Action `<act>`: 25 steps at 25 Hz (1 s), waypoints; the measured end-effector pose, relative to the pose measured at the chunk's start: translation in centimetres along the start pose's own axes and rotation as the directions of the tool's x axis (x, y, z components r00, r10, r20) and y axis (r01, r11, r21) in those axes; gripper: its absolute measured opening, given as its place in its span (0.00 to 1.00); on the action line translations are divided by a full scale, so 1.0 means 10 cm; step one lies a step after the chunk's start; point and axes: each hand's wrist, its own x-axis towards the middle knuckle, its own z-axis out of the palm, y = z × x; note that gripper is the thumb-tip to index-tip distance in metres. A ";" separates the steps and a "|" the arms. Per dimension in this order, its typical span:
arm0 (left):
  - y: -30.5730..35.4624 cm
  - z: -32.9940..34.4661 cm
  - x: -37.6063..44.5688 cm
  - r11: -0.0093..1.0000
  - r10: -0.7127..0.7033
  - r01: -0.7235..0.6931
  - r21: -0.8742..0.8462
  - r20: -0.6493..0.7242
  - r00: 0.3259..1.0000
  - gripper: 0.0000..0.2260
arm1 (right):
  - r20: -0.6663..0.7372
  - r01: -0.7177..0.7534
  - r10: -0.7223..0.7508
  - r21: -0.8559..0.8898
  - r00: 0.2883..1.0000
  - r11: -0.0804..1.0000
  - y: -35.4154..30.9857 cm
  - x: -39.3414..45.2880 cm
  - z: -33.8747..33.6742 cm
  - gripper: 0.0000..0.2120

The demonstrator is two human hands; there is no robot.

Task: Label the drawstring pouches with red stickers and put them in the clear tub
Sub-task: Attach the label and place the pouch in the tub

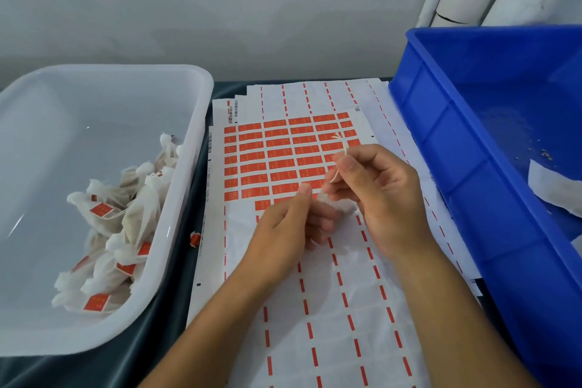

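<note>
Head view, nearest first: both forearms reach over the white sticker sheet with red rectangular stickers [280, 157]. Left hand [293, 230] and right hand [381, 195] pinch a small white drawstring pouch [327, 198] between them, the right fingertips holding its pale cord [341, 148]. A loose pinch could let the sticker fold or land crooked. Farther left, the clear plastic tub [195, 123] holds labelled pouches; farther right sits a blue plastic crate [441, 123].

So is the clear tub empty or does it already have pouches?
Not empty: the tub holds a pile of pouches, several with red stickers.
</note>
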 end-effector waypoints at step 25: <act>0.03 -0.30 -0.02 0.997 -0.065 0.060 0.051 0.099 0.993 0.16 | 0.142 -0.154 0.180 -0.178 0.973 0.972 0.12 -0.05 0.12 0.04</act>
